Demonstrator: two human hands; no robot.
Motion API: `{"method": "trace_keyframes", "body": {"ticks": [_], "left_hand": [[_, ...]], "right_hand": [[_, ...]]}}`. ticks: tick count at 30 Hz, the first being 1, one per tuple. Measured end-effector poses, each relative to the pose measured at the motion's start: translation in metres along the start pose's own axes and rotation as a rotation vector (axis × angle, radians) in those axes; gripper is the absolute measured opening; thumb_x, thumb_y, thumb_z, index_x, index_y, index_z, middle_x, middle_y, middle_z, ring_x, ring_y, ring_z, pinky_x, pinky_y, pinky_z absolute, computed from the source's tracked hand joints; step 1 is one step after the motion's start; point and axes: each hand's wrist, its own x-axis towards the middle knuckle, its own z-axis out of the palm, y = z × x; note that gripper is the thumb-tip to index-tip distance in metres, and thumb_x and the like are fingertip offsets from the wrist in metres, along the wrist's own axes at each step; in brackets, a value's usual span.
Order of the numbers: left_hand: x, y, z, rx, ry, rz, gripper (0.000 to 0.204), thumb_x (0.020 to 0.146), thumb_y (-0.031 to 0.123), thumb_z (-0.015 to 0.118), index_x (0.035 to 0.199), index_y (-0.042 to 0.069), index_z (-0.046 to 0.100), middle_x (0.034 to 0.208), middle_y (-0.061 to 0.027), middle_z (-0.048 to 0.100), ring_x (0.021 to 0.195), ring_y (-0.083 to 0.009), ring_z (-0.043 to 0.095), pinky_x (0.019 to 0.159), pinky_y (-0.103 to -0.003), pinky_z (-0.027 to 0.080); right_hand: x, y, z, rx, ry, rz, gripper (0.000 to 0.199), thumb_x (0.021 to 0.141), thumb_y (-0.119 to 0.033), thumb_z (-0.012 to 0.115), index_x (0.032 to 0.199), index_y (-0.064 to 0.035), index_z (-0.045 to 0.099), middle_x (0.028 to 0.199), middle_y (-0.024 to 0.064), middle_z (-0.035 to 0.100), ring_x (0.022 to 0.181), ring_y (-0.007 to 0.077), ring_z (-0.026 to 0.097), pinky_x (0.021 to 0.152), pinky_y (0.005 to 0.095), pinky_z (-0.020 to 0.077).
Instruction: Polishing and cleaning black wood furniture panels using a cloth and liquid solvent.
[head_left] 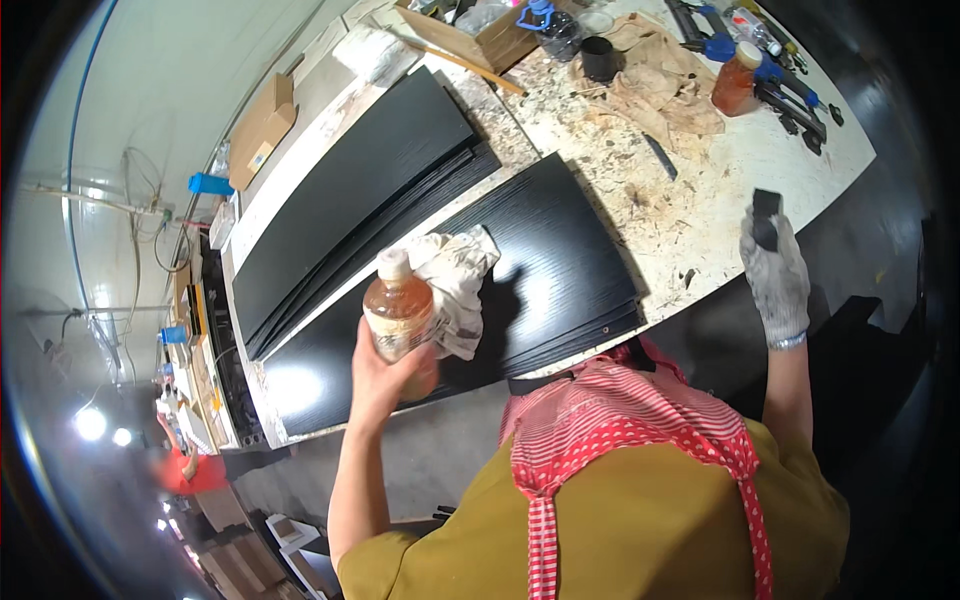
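My bare left hand (380, 388) is wrapped round a clear plastic bottle (398, 305) of amber liquid with a white cap, held upright over the near stack of black boards (545, 260). A crumpled white cloth (462, 290) shows right beside the bottle; whether my fingers also touch it is hidden. On my right hand (778, 280) is a white knitted glove. Its fingers are closed on a small black block (767, 210), held out past the table's near right edge.
A second stack of black boards (370, 170) lies behind. The stained white table (600, 130) carries a brown rag (665, 90), a black cup (599, 60), another amber bottle (735, 82) and black-blue tools (790, 95). At far left stands a person in red (195, 472).
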Motion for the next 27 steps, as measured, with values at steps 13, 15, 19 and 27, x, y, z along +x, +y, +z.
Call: {"method": "trace_keyframes", "body": {"ticks": [13, 15, 19, 27], "left_hand": [[-0.015, -0.026, -0.053, 1.226, 0.025, 0.083, 0.061, 0.069, 0.036, 0.087, 0.114, 0.006, 0.060, 0.095, -0.0148, 0.068, 0.091, -0.0358, 0.067, 0.078, -0.047, 0.053], [-0.010, -0.014, -0.056, 1.332, 0.044, 0.146, 0.061, 0.068, 0.036, 0.088, 0.115, 0.009, 0.060, 0.094, -0.0103, 0.067, 0.092, -0.0311, 0.067, 0.078, -0.044, 0.051], [-0.007, -0.003, -0.058, 1.429, -0.108, 0.199, 0.061, 0.067, 0.036, 0.088, 0.115, 0.011, 0.060, 0.098, -0.0064, 0.066, 0.096, -0.0282, 0.065, 0.080, -0.043, 0.048], [-0.016, 0.001, -0.059, 1.424, -0.129, 0.184, 0.057, 0.067, 0.036, 0.088, 0.111, 0.013, 0.060, 0.094, -0.0038, 0.065, 0.095, -0.0252, 0.065, 0.078, -0.041, 0.048]], "right_hand": [[0.069, 0.071, 0.031, -0.473, 0.169, -0.211, 0.041, 0.105, -0.016, 0.055, 0.142, -0.0004, 0.050, 0.130, 0.0181, 0.059, 0.112, 0.0324, 0.063, 0.086, 0.0425, 0.0587], [0.068, 0.077, 0.031, -0.482, 0.230, -0.215, 0.043, 0.104, -0.016, 0.058, 0.143, -0.0010, 0.050, 0.128, 0.0155, 0.060, 0.109, 0.0293, 0.063, 0.083, 0.0381, 0.0582], [0.067, 0.082, 0.030, -0.484, 0.257, -0.229, 0.045, 0.103, -0.016, 0.060, 0.144, -0.0015, 0.049, 0.128, 0.0153, 0.060, 0.109, 0.0280, 0.063, 0.083, 0.0368, 0.0575], [0.066, 0.076, 0.016, -0.524, 0.248, -0.204, 0.046, 0.105, -0.018, 0.057, 0.145, 0.0002, 0.047, 0.125, 0.0137, 0.059, 0.106, 0.0263, 0.063, 0.085, 0.0359, 0.0566]]}}
